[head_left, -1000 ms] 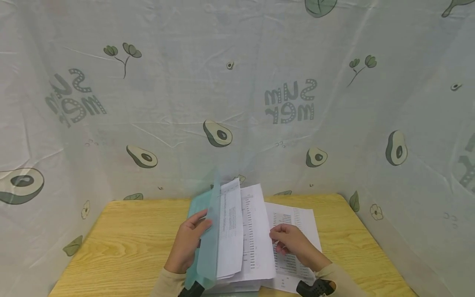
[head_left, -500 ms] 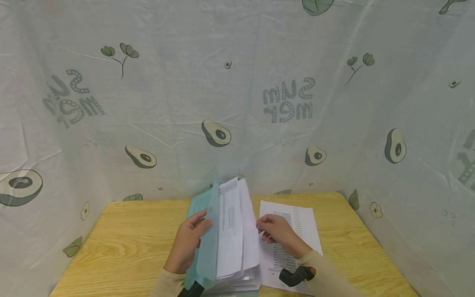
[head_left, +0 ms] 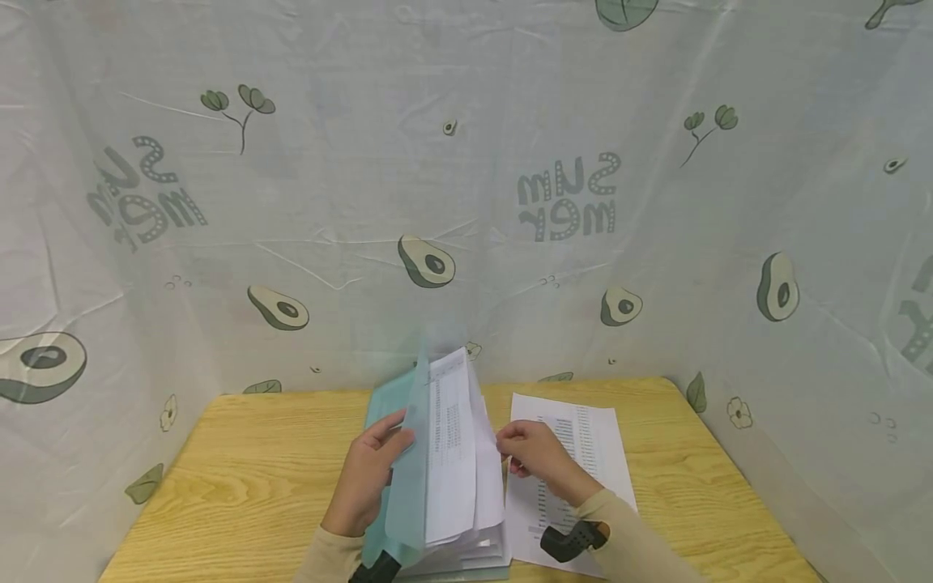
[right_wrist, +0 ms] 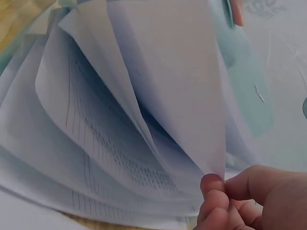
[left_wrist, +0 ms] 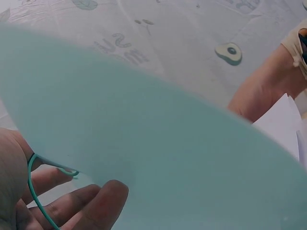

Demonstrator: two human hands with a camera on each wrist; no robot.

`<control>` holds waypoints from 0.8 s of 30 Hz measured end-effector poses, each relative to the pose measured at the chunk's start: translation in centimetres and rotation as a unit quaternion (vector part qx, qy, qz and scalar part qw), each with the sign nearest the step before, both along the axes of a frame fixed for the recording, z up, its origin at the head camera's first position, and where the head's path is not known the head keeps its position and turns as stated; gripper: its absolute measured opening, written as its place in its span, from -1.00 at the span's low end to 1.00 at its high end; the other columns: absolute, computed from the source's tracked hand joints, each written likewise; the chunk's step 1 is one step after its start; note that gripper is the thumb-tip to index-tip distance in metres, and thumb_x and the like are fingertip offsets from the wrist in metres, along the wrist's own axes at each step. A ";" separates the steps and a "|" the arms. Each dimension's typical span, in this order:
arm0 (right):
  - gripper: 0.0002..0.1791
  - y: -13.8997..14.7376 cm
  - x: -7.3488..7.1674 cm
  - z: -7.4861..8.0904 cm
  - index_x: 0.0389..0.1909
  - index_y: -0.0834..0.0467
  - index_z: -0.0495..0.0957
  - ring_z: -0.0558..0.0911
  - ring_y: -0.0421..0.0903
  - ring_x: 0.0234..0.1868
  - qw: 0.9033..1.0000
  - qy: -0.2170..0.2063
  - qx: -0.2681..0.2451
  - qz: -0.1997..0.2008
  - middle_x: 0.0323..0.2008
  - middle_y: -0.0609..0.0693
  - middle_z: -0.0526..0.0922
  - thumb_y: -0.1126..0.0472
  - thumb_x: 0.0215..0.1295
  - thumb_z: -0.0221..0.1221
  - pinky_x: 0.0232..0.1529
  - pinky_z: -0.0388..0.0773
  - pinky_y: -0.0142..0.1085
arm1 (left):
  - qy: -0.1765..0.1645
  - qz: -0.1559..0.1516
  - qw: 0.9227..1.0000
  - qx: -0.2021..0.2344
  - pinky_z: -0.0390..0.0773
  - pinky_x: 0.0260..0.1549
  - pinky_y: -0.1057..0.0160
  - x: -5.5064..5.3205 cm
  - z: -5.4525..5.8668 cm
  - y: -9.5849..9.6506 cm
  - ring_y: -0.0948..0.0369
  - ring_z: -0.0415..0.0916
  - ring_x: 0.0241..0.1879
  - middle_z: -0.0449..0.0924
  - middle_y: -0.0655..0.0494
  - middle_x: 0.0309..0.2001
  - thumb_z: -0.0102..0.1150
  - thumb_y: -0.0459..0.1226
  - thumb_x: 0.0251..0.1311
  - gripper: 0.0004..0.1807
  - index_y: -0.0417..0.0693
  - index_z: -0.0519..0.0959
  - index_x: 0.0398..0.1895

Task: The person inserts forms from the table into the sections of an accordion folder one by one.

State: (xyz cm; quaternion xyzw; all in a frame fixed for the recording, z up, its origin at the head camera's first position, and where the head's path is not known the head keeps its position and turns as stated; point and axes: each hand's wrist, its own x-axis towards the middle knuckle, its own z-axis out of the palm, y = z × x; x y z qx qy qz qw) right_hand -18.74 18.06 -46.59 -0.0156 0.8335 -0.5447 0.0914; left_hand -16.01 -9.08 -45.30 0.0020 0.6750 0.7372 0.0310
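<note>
A translucent teal document folder stands partly open at the middle of the table, its cover raised. My left hand grips that cover at its left side, thumb on the near face. A thin green elastic cord loops across the fingers in the left wrist view. Several printed white sheets fan out inside the folder. Between thumb and fingertips, my right hand pinches the edge of one white sheet, drawn up against the others. Another printed sheet lies flat on the table beneath the right hand and forearm.
The wooden table ends at a pale curtain with avocado prints, which hangs behind it and along both sides. Each wrist carries a black strap.
My right hand has moved left toward the folder, bringing the pinched sheet with it, so more of the loose sheet on the table shows. The left hand and cover stay nearly still.
</note>
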 end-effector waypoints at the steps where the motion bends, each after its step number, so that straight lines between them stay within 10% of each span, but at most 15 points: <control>1: -0.87 0.2 0.0 0.0 -0.17 0.24 0.65 0.54 -0.14 -0.50 1.000 0.000 0.002 -0.004 -0.39 0.08 0.66 0.27 0.37 0.21 -0.45 0.53 -0.30 | 0.001 -0.002 1.000 0.002 0.69 -0.28 0.19 0.0 0.0 0.0 0.11 0.68 -0.09 0.60 -0.22 0.21 0.19 -0.23 0.45 -0.44 -0.21 0.42 0.45; 24: -0.81 -0.2 0.3 -0.1 -0.12 0.25 0.64 0.57 -0.15 -0.47 0.999 -0.007 -0.032 0.042 -0.33 0.09 0.69 0.19 0.43 0.24 -0.44 0.50 -0.33 | 0.002 -0.008 1.000 0.014 0.71 -0.27 0.15 0.1 0.0 0.4 0.09 0.70 -0.09 0.61 -0.22 0.20 0.22 -0.23 0.44 -0.43 -0.20 0.42 0.45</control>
